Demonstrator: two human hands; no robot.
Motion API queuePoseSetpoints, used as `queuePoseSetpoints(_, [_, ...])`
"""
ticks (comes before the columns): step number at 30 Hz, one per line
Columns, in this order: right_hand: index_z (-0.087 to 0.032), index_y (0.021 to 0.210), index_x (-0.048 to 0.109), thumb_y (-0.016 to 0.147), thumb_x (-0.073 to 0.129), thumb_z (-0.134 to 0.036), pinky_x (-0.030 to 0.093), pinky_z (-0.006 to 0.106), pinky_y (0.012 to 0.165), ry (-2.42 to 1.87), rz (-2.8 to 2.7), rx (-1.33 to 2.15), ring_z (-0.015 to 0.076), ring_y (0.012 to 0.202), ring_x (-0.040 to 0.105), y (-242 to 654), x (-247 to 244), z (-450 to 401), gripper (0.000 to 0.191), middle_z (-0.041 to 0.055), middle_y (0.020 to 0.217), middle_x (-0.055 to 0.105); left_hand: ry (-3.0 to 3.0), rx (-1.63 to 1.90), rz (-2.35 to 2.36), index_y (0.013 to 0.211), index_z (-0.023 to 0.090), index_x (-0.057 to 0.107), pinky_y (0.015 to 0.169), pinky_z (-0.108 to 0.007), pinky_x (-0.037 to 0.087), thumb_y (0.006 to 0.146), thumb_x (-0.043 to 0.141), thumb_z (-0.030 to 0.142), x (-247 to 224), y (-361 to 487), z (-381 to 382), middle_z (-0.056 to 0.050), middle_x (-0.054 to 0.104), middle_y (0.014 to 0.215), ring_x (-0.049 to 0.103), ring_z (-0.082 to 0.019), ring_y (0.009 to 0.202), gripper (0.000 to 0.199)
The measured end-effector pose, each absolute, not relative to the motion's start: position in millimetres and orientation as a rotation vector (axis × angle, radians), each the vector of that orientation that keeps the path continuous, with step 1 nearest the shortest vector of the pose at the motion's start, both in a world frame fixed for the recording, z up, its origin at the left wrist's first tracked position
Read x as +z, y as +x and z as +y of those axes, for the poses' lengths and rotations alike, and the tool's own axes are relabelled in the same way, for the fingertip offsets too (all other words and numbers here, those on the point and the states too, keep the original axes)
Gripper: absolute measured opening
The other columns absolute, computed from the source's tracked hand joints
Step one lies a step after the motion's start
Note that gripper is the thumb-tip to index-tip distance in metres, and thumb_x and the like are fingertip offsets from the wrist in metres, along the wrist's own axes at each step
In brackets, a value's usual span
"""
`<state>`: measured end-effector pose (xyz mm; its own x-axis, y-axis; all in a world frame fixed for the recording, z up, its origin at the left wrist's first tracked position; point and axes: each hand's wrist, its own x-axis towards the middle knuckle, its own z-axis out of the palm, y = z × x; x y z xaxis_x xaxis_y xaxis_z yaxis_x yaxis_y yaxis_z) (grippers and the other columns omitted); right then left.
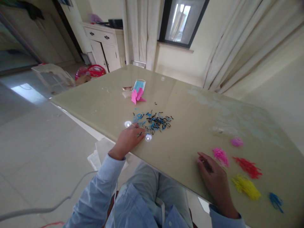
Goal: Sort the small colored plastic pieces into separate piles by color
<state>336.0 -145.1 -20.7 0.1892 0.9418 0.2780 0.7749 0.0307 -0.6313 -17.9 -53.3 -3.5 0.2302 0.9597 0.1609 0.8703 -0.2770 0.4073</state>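
Note:
Black and blue small bands lie mixed in a loose pile (158,122) near the table's middle. My left hand (130,137) rests at the pile's near left edge, fingers on the tabletop; whether something is between them is too small to tell. Two small white discs (148,137) lie beside that hand, one on each side. My right hand (211,171) is on the table to the right, fingers curled, their grip partly hidden. Close by it are a pink heap (220,156), a red heap (248,167), a yellow heap (246,186) and a blue bundle (275,202).
Behind the pile lie a pink folded piece (137,96), a blue face mask (139,85) and a small wrapper (127,88). A clear bag (223,130) and a light-pink heap (237,142) lie at right. The table edge (171,177) runs before my lap.

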Motion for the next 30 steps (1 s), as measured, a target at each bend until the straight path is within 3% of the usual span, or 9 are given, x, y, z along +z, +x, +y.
queuePoseSetpoints(6, [-0.016, 0.105, 0.075, 0.087, 0.056, -0.051, 0.059, 0.031, 0.067, -1.750, -1.676, 0.262, 0.0204, 0.072, 0.070, 338, -22, -145, 0.044, 0.0096, 0.087, 0.076, 2.332, 0.233, 1.902, 0.102, 0.027, 0.077, 0.073, -0.031, 0.049, 0.099, 0.048, 0.031, 8, -6, -52, -0.009, 0.062, 0.110, 0.065, -0.021, 0.087, 0.030])
queuePoseSetpoints(23, [-0.016, 0.102, 0.075, 0.089, 0.056, -0.049, 0.058, 0.031, 0.065, -1.703, -1.719, 0.262, 0.0194, 0.069, 0.069, 337, -20, -147, 0.041, 0.0083, 0.084, 0.075, 2.897, 0.041, 1.479, 0.099, 0.016, 0.067, 0.073, -0.034, 0.052, 0.098, 0.043, 0.017, 7, -7, -31, -0.012, 0.063, 0.104, 0.064, -0.023, 0.086, 0.024])
queuePoseSetpoints(26, [-0.016, 0.102, 0.075, 0.090, 0.055, -0.049, 0.057, 0.030, 0.065, -1.686, -1.721, 0.269, 0.0190, 0.069, 0.069, 335, -18, -147, 0.040, 0.0078, 0.084, 0.075, 2.816, 0.195, 1.432, 0.099, 0.015, 0.067, 0.077, -0.035, 0.051, 0.097, 0.042, 0.014, 5, -8, -32, -0.012, 0.063, 0.105, 0.063, -0.022, 0.086, 0.025])
queuePoseSetpoints(30, [-0.016, 0.102, 0.074, 0.090, 0.055, -0.048, 0.057, 0.030, 0.064, -1.685, -1.721, 0.275, 0.0180, 0.065, 0.067, 335, -17, -148, 0.039, 0.0068, 0.081, 0.074, 2.230, 0.853, 1.401, 0.095, 0.017, 0.065, 0.077, -0.030, 0.048, 0.098, 0.048, 0.022, 9, -4, -53, -0.008, 0.064, 0.097, 0.060, -0.018, 0.086, 0.019])
